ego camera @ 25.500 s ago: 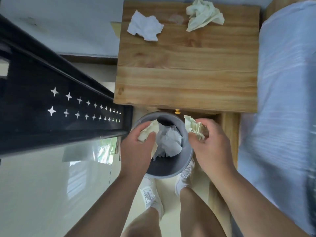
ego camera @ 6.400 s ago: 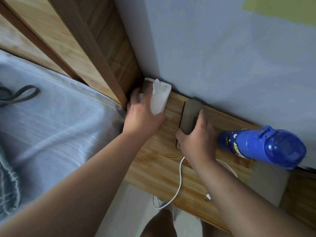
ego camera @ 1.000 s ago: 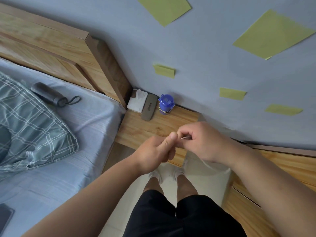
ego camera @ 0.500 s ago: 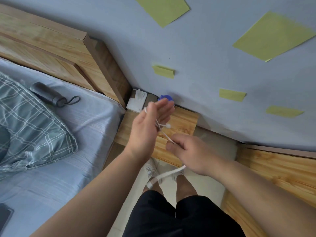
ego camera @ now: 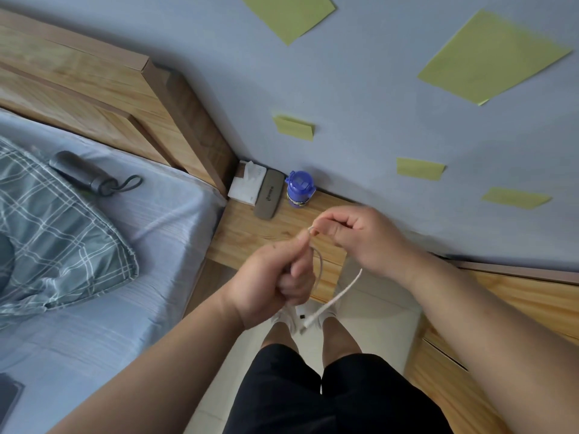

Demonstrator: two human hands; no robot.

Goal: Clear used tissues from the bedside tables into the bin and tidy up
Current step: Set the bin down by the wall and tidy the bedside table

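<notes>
Left hand [ego camera: 275,274] clenched in a fist around a white charging cable [ego camera: 332,296], pinching it up near the top. Right hand [ego camera: 360,236] pinches the same cable just beside it, fingertips almost touching the left thumb. One plug end dangles below both hands, over the person's shoes; a loop hangs off the left fist.

Step in hand looks like the tidy-up part: coiling the cable. No loose used tissues visible on this counter [ego camera: 250,236], and the bin is not in view. Next move likely calls for winding the hanging tail into the left fist, then setting the bundle down on the counter.

Back of the counter, against the wall: white tissue pack [ego camera: 246,186] in the corner, grey case [ego camera: 268,198] touching it, blue bottle [ego camera: 299,189] upright just beside. Front of the counter is bare, so there is space for the coil. Bed [ego camera: 109,277] to the left with a plaid pillow [ego camera: 53,233] and a folded dark umbrella [ego camera: 84,173]. Green paper notes [ego camera: 294,128] on the wall. Nothing blocks the hands.
</notes>
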